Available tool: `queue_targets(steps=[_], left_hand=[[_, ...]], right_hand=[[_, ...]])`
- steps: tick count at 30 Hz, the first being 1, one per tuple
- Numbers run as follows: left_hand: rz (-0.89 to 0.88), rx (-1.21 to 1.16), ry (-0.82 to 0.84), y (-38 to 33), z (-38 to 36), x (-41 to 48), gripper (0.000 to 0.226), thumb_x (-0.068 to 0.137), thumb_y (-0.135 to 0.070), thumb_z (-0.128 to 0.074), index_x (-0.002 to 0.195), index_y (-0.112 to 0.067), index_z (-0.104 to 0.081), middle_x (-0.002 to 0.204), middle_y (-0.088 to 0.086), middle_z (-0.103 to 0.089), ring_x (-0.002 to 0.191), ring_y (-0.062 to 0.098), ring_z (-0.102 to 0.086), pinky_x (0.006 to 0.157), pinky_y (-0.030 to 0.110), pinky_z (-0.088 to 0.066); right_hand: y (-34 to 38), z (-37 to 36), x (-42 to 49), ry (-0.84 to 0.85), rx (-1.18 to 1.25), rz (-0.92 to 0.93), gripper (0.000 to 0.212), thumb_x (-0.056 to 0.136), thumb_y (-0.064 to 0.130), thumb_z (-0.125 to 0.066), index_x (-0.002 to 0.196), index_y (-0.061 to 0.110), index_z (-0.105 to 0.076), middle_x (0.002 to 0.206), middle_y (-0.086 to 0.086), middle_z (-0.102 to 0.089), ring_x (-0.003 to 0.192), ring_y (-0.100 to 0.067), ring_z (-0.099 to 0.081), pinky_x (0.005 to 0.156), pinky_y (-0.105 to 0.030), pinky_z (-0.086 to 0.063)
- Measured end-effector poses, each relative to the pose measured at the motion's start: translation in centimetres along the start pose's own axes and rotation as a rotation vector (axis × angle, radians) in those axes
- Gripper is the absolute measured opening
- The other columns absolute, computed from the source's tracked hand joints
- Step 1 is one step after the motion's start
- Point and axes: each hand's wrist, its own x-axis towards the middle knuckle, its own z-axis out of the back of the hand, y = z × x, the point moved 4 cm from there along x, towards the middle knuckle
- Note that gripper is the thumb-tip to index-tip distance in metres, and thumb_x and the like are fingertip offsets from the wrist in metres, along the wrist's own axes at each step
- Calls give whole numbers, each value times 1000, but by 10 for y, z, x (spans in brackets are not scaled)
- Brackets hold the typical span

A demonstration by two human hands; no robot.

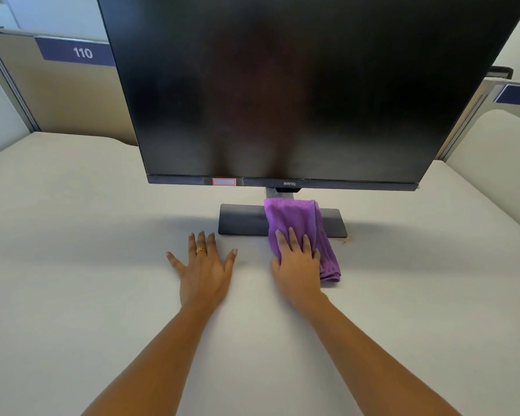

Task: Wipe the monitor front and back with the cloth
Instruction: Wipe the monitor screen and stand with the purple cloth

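- The cloth (294, 214), purple and folded into a long strip, is seen just right of the frame's centre. Its far end is draped over the stand base (240, 223) and its near end lies on the tabletop (72, 235).
- The strip's long axis runs from below the monitor's lower bezel down toward the lower right of the frame, slightly slanted. It is roughly in line with the right forearm.
- The right grip (297, 265) is laid flat on the near half of the cloth. Its fingers are straight and spread and point up the frame toward the screen. Nothing is curled round the fabric, so the cloth is pressed on, not held.
- The left grip (203, 271) is spread flat on the bare tabletop, just left of the stand base and apart from the cloth. It is open and holds nothing. A ring (201, 250) is worn on one finger.
- The monitor (282, 85) stands directly above and beyond both grips and fills the upper centre of the frame. Its dark front faces the camera and its back is hidden.
- The right grip is judged the nearer one for the coming move, since the cloth is already beneath it. The fingers would have to be closed on the fabric before it is lifted.
- From there the screen lies straight up the frame from the cloth, so a short upward and forward reach is expected. The wiping itself is judged not yet begun.
- A slip is possible if the cloth is gathered unevenly, as its far end rests higher on the stand base.
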Motion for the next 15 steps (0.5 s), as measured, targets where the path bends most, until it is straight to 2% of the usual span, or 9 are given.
queue_targets(steps=[4, 7, 9, 11, 13, 15], left_hand=[[-11, 1, -7, 0, 1, -1, 66, 94, -54, -13, 148, -15, -11, 157, 4, -8, 144, 20, 4, 109, 60, 4], [-18, -13, -7, 0, 2, -1, 66, 95, -54, -13, 148, -15, -11, 157, 4, -9, 144, 21, 4, 109, 60, 5], [-19, -24, -4, 0, 3, -1, 65, 95, -53, -14, 148, -15, -12, 156, 5, -9, 144, 21, 4, 109, 60, 5], [-23, -32, -5, -1, 3, -1, 65, 95, -53, -14, 148, -14, -13, 156, 5, -10, 144, 21, 3, 109, 60, 5], [-27, -40, -4, -1, 3, 0, 65, 95, -52, -14, 148, -14, -13, 156, 5, -10, 144, 21, 3, 109, 60, 5], [-31, -43, 1, 0, 2, 0, 65, 96, -52, -14, 148, -14, -12, 156, 5, -10, 144, 21, 3, 109, 61, 5]], right_hand=[[4, 5, 19, -60, 59, 33, 57, 100, 21, -28, 149, 17, 0, 157, -7, 1, 144, -26, -6, 116, -40, -7], [13, 14, 41, -45, 85, 48, 57, 100, 19, -28, 149, 18, 0, 157, -5, 1, 144, -24, -3, 116, -43, -6], [19, 16, 52, -5, 96, 49, 58, 100, 26, -30, 149, 21, -1, 158, -2, -2, 144, -24, 0, 114, -52, -5], [21, 16, 55, 17, 110, 31, 64, 98, 41, -32, 149, 24, 2, 157, 0, -2, 144, -25, 3, 111, -58, 0], [14, 16, 49, -23, 88, -9, 72, 92, 59, -30, 148, 28, 2, 158, 1, 0, 144, -28, 6, 108, -62, 3], [2, 13, 41, -51, 63, -71, 75, 87, 68, -26, 148, 31, -1, 157, 0, 4, 143, -31, 8, 107, -63, 3]])
